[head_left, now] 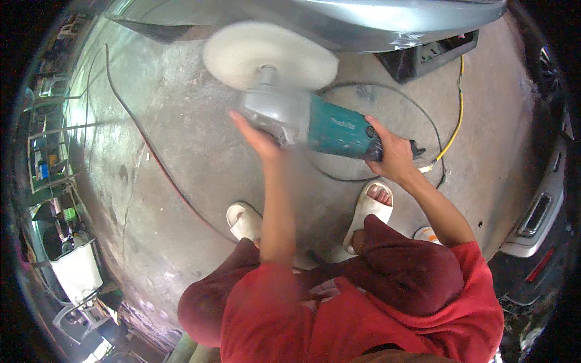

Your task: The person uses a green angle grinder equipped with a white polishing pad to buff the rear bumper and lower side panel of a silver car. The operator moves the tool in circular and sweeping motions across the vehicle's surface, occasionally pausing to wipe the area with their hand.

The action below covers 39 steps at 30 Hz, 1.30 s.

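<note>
Head view: the polisher (342, 128) is held above the concrete floor (200, 145), near the car bumper (363, 27). Probably heavy and rigid, soft only at its pad (242, 55), it suits two-handed support: right hand (394, 151) fingers wrap its rear; left hand (261, 140) meets the grey head, finger closure unclear.

My left forearm (279, 212) reaches almost straight ahead, my left hand (261, 143) angled leftward. My right forearm (440, 209) slants inward, my right hand (391, 152) curled in a grip.
</note>
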### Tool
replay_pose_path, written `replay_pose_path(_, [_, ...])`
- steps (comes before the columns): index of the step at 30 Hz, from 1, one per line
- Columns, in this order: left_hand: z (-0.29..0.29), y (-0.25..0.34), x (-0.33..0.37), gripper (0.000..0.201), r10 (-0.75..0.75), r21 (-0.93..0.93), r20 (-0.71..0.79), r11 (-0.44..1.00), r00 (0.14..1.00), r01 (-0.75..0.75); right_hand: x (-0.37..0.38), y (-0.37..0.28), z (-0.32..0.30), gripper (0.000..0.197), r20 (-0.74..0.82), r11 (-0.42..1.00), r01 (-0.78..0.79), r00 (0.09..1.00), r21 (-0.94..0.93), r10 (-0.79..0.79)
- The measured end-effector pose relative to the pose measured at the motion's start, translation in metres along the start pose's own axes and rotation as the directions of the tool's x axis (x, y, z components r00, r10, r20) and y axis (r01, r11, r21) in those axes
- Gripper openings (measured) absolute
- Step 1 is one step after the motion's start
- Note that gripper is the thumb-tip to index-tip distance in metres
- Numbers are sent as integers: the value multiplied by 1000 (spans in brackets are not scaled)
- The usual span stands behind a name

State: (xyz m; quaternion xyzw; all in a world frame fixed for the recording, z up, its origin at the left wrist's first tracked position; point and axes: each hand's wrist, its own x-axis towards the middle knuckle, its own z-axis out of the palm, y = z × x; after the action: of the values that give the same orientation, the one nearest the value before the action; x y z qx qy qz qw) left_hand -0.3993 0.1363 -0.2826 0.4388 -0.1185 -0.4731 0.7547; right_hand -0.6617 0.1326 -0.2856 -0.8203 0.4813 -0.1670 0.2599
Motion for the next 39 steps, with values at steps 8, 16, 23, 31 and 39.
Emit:
replay_pose_path(8, [37, 27, -42, 87, 81, 88, -159, 994, 984, -67, -42, 2, -16, 88, -135, 990, 18, 991, 141, 1])
replay_pose_path(16, [25, 13, -18, 88, 10, 26, -91, 1000, 996, -8, -17, -7, -14, 87, -70, 997, 53, 996, 53, -49])
replay_pose_path(23, [4, 20, -19, 86, 98, 102, -148, 991, 984, -83, -39, -19, -11, 88, -139, 995, 30, 990, 94, -16])
replay_pose_path(31, [0, 35, 34, 77, -8, 50, -170, 999, 985, 17, -4, -58, 7, 89, -184, 995, 59, 982, 79, -43])
replay_pose_path(39, [12, 75, 41, 79, 17, -17, -35, 1000, 999, -18, 17, -90, 4, 93, -119, 1000, 12, 993, 14, -10])
